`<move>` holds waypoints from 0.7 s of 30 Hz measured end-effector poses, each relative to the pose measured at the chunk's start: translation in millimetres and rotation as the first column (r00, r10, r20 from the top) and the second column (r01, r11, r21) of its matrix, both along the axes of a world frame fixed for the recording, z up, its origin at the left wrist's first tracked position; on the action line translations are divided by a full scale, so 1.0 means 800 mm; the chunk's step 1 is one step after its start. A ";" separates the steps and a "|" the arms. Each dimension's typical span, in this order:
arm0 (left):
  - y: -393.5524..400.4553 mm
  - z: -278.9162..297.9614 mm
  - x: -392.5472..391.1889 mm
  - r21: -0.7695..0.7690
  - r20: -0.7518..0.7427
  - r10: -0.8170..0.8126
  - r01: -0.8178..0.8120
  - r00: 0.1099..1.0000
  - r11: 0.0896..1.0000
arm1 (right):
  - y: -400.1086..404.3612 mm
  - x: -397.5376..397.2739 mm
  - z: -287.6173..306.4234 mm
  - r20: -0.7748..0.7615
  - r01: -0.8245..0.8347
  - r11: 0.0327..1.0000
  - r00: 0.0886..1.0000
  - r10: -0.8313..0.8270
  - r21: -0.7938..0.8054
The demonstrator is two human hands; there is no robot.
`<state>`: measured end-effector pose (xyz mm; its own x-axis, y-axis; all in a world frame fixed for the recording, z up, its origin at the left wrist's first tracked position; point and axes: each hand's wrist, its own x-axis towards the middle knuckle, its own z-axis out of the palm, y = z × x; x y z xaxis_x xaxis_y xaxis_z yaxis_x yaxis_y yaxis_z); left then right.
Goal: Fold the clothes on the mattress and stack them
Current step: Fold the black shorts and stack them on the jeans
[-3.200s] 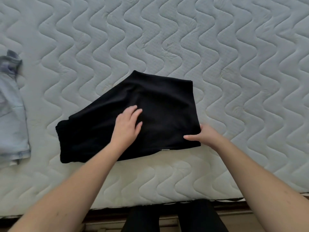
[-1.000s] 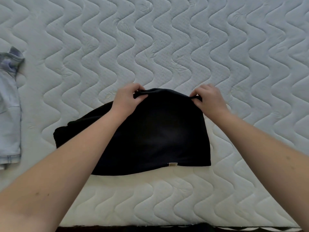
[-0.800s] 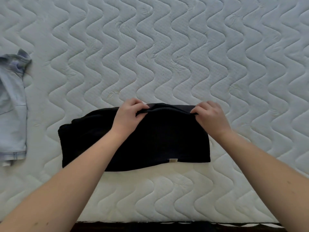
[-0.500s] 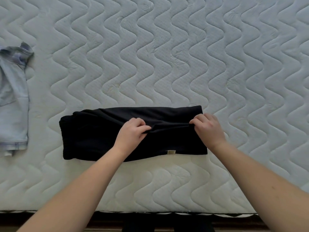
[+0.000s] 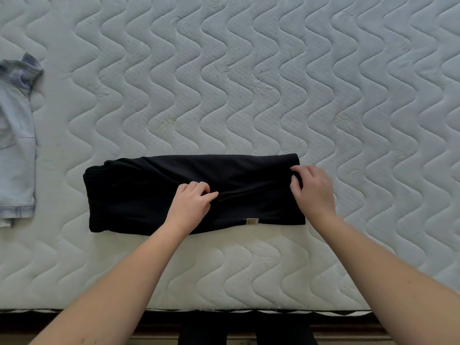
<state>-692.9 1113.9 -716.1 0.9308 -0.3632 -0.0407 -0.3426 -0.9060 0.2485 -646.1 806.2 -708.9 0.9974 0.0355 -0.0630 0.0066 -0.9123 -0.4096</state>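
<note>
A black garment [image 5: 139, 195] lies folded into a long flat band on the white quilted mattress [image 5: 249, 83], with a small tan label at its near edge. My left hand [image 5: 193, 204] sits on the band's middle, its fingers curled and pinching the cloth. My right hand [image 5: 312, 189] is at the band's right end, fingers curled over the folded edge and holding it.
A light blue denim garment [image 5: 15, 145] lies at the far left edge of the mattress, partly out of view. The mattress's near edge [image 5: 224, 308] runs along the bottom, with a dark bed frame below it.
Both hands took the far edge of the black garment and drew it towards me, folding the piece into a narrow band. Since half a second ago the hands have barely shifted.
</note>
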 end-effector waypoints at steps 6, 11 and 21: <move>-0.014 -0.004 0.025 -0.055 0.012 0.149 -0.148 0.989 0.987 | 0.060 0.029 0.007 -0.036 -0.123 0.992 0.992 0.122 -0.012; -0.025 -0.032 0.046 0.144 -0.073 0.260 -0.248 0.963 0.958 | 0.126 0.017 -0.020 -0.217 -0.437 0.894 0.886 0.409 -0.099; -0.020 -0.061 -0.016 0.309 -0.244 0.270 -0.190 0.931 0.932 | 0.032 0.048 -0.059 -0.410 -0.298 0.895 0.900 0.148 -0.331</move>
